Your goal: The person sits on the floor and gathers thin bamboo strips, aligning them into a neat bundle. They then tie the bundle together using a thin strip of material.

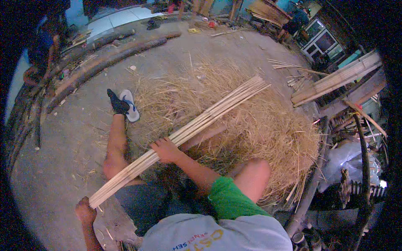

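Observation:
A long bundle of pale, thin bamboo strips (201, 124) slants across my lap, from the lower left up to the upper right. At its lower left end, my left hand (86, 210) is closed round the strip ends. Midway along, my right hand (166, 149) grips the bundle from above, its fingers curled over the edge; the thumb is hidden. The strips lie close together in the hands and fan slightly apart at the far end. Beneath the bundle, a flat piece of wood (205, 137) shows in part.
A wide heap of straw-like shavings (268, 138) covers the floor ahead and to the right. Logs (113, 60) lie at the far left near a person (39, 54). A split bamboo length (335, 79) rests at the right, above clutter and clear plastic (345, 161). Another person (296, 23) is far back.

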The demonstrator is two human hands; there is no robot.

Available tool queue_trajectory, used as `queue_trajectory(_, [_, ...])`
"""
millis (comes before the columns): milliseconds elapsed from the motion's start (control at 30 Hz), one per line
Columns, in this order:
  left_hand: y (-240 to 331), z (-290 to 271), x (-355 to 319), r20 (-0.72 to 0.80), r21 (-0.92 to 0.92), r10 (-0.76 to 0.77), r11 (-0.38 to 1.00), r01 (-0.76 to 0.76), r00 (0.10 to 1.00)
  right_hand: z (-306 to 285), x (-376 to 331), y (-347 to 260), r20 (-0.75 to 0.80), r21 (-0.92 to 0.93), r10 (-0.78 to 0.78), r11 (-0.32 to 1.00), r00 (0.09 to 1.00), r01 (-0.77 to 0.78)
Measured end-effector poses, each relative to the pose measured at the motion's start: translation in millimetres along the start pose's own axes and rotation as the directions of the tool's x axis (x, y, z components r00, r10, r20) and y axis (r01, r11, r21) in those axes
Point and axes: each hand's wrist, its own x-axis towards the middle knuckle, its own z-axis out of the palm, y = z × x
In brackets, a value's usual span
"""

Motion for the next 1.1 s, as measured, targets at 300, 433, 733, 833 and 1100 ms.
queue_trajectory(300, [-16,-58,-11,-0.095,0.073,0.055,0.996,-0.048,0.994,-26,4,-27,-0.112,-0.015,0.028,0.999,0.993,-0.030])
queue_trajectory(433, [-16,-97,-19,-0.003,0.200,0.029,0.979,-0.028,1.000,-31,7,-35,-0.105,-0.056,-0.050,0.997,0.993,0.044])
queue_trajectory(733, [-3,-107,-21,-0.051,0.095,0.030,0.995,-0.025,0.998,-59,18,-19,0.223,-0.020,0.086,0.996,0.971,-0.084])
queue_trajectory(833, [-2,-116,-16,-0.058,0.186,0.074,0.981,-0.062,0.996,-59,17,-24,0.056,-0.064,0.030,0.998,0.998,-0.026])
queue_trajectory(1100, [16,-137,-20,-0.151,0.240,0.100,0.969,-0.062,0.983,-81,15,-31,0.103,-0.047,0.139,0.990,0.985,-0.134])
